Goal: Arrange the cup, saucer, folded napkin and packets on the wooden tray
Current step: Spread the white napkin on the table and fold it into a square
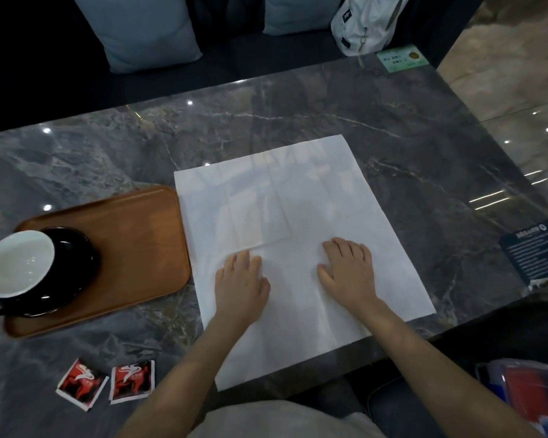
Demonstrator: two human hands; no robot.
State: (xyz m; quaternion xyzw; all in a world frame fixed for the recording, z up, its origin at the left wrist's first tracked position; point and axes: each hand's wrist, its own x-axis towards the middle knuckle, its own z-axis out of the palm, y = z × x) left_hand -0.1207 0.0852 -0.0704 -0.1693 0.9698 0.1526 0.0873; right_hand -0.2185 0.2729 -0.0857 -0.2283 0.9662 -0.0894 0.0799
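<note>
Both hands lie flat on the napkin (298, 248), fingers straight and spread, pressing it down: the left hand (241, 279) near the sheet's middle, the right hand (348, 270) just beside it. Neither holds anything. The napkin is unfolded and spread over the middle of the tabletop (393, 128), its near corner hanging slightly past the near edge, its left edge just beside the tray (146, 232).

The tray sits at the tabletop's left edge. On its left end the cup (18, 263) — white inside, dark outside — stands on the dark saucer (76, 263). Two red packets (106, 384) lie side by side near the near edge, below the tray and well apart from the napkin.

The napkin looks thin, light and limp — it should crease easily but will slide or lift if pulled carelessly. Best taken by a corner or an edge, pinched and carried over while the other hand pins the sheet. The packets are small and flat; a fingertip pinch at an edge should do.
</note>
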